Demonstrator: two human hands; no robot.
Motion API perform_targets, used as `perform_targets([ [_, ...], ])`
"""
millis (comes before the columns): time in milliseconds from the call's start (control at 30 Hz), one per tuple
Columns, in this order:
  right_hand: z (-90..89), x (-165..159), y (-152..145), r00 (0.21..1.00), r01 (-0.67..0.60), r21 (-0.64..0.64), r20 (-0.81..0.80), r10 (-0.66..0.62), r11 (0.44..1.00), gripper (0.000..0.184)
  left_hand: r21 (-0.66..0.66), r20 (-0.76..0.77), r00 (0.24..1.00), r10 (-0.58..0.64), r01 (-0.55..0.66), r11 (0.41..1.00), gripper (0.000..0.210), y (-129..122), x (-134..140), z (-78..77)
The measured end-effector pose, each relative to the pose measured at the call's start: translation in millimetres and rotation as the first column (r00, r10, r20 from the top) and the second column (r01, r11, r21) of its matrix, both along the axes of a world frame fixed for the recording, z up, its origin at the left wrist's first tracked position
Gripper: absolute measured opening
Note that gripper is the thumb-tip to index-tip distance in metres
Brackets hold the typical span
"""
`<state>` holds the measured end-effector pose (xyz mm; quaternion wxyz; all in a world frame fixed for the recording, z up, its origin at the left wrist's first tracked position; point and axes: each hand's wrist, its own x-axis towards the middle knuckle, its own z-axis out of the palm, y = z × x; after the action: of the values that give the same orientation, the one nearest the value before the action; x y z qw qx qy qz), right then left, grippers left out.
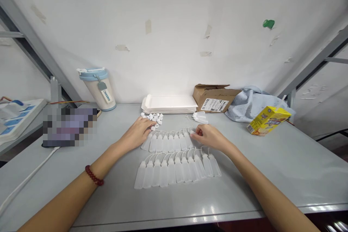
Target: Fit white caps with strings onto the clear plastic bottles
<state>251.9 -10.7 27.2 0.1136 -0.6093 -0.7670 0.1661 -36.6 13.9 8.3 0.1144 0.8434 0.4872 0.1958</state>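
My left hand (138, 132) rests at the near edge of a pile of small white caps (153, 116), fingers stretched out and a little apart, beside a loose cap (153, 128). My right hand (206, 135) is at the right end of the back row of translucent squeeze bottles (170, 144). Its thumb and forefinger are pinched together by the last bottle's top; what lies between them is too small to make out. Nearer me is a second row of the same bottles (171, 172), lying flat. White loops stick out at the tops of both rows.
Behind are a stack of white trays (170, 104), a cardboard box (214, 99), several more bottles (200, 117) and a light blue cloth (251, 103). A yellow drink carton (269, 121) stands right. At left are a tumbler (99, 88), a phone (71, 127) with cable, and a power strip (19, 119).
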Motion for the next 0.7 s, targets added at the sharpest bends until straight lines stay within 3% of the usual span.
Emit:
perform_targets([
  [267, 0.5, -2.3, 1.5, 0.995, 0.085, 0.100, -0.051, -0.080, 0.991, 0.025, -0.007, -0.010, 1.000, 0.007, -0.007, 1.000, 0.027, -0.1, 1.1, 2.9],
  [700, 0.2, -6.2, -2.4, 0.990, 0.067, 0.197, -0.137, -0.040, 0.978, 0.025, 0.021, -0.013, 0.998, 0.055, -0.054, 0.998, 0.020, 2.5, -2.4, -2.5],
])
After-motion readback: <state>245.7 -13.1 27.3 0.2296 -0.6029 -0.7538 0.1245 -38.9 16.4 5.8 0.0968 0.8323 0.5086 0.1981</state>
